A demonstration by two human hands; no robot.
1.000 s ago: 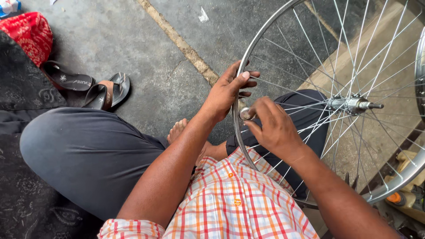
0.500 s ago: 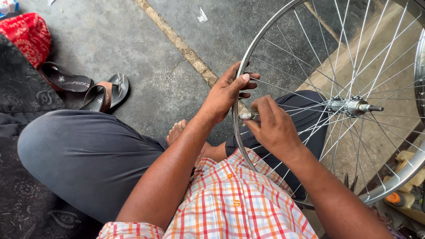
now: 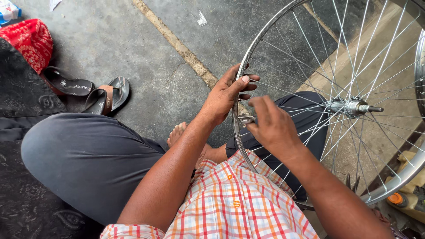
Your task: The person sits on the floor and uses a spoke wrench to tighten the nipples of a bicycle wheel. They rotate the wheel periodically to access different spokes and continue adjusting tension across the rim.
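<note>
A bare bicycle wheel with a silver rim (image 3: 265, 33) and thin spokes stands upright over my lap, its hub and axle (image 3: 354, 107) at the right. My left hand (image 3: 226, 95) grips the rim on its near left side, thumb over the outer edge. Just beside it, my right hand (image 3: 271, 126) pinches a small metal spoke tool (image 3: 246, 118) that sits against the rim's inner side. My fingers cover most of the tool.
I sit on a concrete floor with dark trousers and a checked shirt, one bare foot (image 3: 178, 132) under the wheel. A pair of sandals (image 3: 88, 90) and a red cloth bundle (image 3: 27, 40) lie at the left. A yellow container with an orange cap (image 3: 405, 199) sits at the lower right.
My right hand has turned a little at the rim, fingers lifting higher over the tool. The left hand keeps its hold on the rim; the wheel stays put.
</note>
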